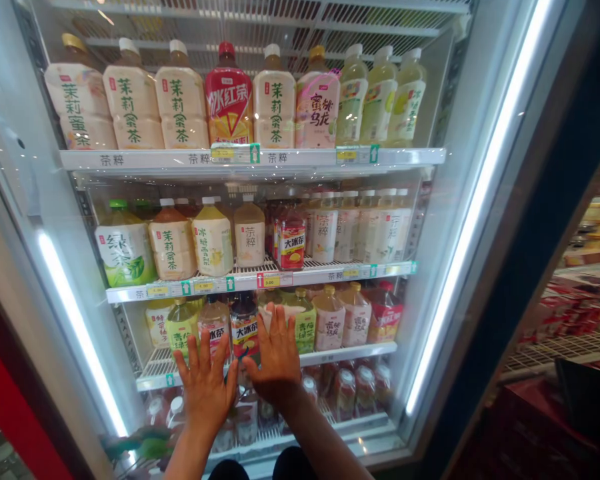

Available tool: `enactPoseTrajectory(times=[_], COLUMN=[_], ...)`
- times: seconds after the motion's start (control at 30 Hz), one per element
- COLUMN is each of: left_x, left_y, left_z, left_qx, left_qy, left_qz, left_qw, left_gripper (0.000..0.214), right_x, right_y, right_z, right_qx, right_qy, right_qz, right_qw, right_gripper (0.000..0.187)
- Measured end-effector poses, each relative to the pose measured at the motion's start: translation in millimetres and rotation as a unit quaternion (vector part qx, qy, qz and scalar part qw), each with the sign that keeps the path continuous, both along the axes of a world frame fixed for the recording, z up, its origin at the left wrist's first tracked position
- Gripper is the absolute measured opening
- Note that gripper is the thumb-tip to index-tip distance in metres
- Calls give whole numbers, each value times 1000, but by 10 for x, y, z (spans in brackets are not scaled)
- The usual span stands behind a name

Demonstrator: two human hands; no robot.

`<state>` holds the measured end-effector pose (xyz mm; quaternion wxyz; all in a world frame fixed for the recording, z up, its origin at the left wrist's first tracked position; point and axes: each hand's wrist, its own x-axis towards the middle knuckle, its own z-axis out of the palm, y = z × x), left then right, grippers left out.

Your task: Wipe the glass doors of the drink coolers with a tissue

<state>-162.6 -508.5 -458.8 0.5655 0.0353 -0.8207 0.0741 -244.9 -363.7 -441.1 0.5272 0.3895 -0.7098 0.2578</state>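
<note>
My left hand (203, 383) is held up in front of a drinks fridge with its fingers spread. Beside it, my right hand (277, 353) is also open, fingers stretched upward, thumbs close together. Neither hand holds anything. Reflections suggest a glass door before the shelves; whether my palms touch it, I cannot tell. Behind the hands, on the third shelf, stand a dark-capped iced tea bottle (244, 327), a pink-labelled bottle (213, 319) and a green tea bottle (181, 323). My right fingers partly hide the bottles behind them.
Large tea bottles, including a red one (229, 100), line the top shelf (300, 157). Several more stand on the middle shelf (325, 275), with a small red carton-like pack (291, 240). Bright light strips (480, 200) run along both sides. Store shelving (580, 293) with packages is at right.
</note>
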Motion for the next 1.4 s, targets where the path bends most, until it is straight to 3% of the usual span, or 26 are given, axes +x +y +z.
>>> enactPoseTrajectory(times=[0.1, 0.23, 0.3, 0.47, 0.5, 0.53, 0.6, 0.67, 0.73, 0.8, 0.9, 0.97, 1.03, 1.13, 1.2, 1.4], left_x=[4, 59, 93, 25, -22, -73, -171, -239, -267, -265, -244, -241, -247, -257, -258, -241], left_y=[-21, 34, 99, 250, 263, 268, 261, 240, 221, 211, 215, 221, 224, 224, 223, 231], left_z=[-79, -113, -37, 479, 588, 678, 781, 789, 749, 715, 720, 744, 762, 767, 763, 754], left_qx=[15, 37, 52, 32, 26, 22, 15, 9, 6, 1, -26, -41, -46, -49, -51, -45], left_qy=[-3, -10, -6, 17, 20, 24, 35, 42, 42, 41, 46, 56, 70, 79, 76, 72], left_qz=[1, -16, -34, -60, -62, -63, -61, -57, -55, -48, -33, -31, -35, -39, -39, -35], left_qw=[1000, 999, 998, 998, 998, 997, 997, 997, 998, 998, 998, 997, 996, 995, 995, 996], left_gripper=[85, 85, 85, 84, 83, 83, 83, 84, 84, 83, 82, 79, 76, 73, 73, 74], right_x=[1, 54, 24, -177, -195, -197, -158, -100, -67, -71, -114, -128, -118, -105, -122, -118], right_y=[-13, 50, 106, 241, 254, 261, 257, 243, 225, 210, 199, 206, 226, 273, 303, 296], right_z=[94, -278, -262, 588, 675, 679, 466, 142, -19, 120, 604, 747, 606, 163, 28, 392], right_qx=[2, 9, 10, -35, -37, -38, -34, -21, -11, -9, -19, -27, -32, -17, 0, 6], right_qy=[-26, -11, -4, -6, -5, -5, -2, 7, 18, 12, -9, -2, 22, 57, 67, 23], right_qz=[5, 8, 7, -18, -22, -28, -42, -51, -44, -28, -15, -20, -39, -59, -53, -39], right_qw=[1000, 1000, 1000, 999, 999, 999, 999, 998, 999, 1000, 1000, 999, 998, 997, 996, 999], right_gripper=[88, 81, 81, 83, 82, 82, 80, 79, 80, 84, 89, 85, 79, 74, 73, 75])
